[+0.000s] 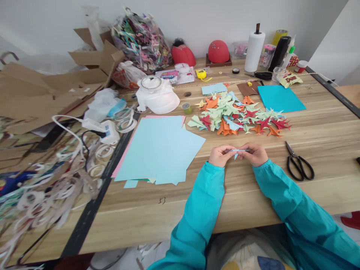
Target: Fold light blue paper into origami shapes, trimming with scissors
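Both my hands meet over the wooden table [253, 195], pinching a small folded piece of light blue paper [239, 151] between them. My left hand [221, 155] grips its left end with closed fingers. My right hand [255, 154] grips the right end, fingers also closed. Just beyond my hands lies a pile of folded paper shapes [239, 116] in green, orange, red and blue. A stack of light blue sheets [160, 150] lies to the left of my hands.
Black scissors [298, 164] lie to the right of my hands. A teal sheet [279, 98], a paper towel roll [254, 50], red round objects [218, 51] and a white cap [157, 98] sit further back. Cardboard [42, 90], tape rolls and cables crowd the left.
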`<state>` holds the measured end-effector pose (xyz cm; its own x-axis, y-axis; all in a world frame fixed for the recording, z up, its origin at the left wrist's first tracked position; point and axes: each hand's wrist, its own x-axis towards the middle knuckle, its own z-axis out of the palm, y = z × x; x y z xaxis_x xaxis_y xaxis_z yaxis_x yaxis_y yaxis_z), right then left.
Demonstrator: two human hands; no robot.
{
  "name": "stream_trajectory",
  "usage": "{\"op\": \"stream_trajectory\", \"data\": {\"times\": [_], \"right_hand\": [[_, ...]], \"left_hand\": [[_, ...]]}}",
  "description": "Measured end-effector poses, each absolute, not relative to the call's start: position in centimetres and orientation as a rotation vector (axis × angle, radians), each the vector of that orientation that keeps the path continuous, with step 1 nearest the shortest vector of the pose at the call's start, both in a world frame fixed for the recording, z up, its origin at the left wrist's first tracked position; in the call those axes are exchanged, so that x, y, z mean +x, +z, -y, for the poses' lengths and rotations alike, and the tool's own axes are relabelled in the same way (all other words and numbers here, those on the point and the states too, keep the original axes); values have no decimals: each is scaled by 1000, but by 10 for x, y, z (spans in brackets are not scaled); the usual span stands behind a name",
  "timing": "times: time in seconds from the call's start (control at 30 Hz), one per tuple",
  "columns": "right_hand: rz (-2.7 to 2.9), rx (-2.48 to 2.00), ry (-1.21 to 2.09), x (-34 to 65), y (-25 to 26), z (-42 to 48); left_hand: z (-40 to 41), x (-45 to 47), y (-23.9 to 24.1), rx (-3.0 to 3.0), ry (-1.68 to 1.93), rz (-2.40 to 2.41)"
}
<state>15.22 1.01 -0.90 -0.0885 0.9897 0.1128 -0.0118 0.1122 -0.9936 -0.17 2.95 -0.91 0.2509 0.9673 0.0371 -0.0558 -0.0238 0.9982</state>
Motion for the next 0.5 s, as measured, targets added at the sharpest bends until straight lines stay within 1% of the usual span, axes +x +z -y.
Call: {"op": "stream_trajectory", "data": {"times": [0.27,0.5], "right_hand": [[1265,-1064,1253,152,-5,-10],[1276,-1080,1230,151,-5,-9]], "left_hand": [[-28,0,-8,1239,1077,-996],[-27,1,-11,1168,1061,-1015]]}}
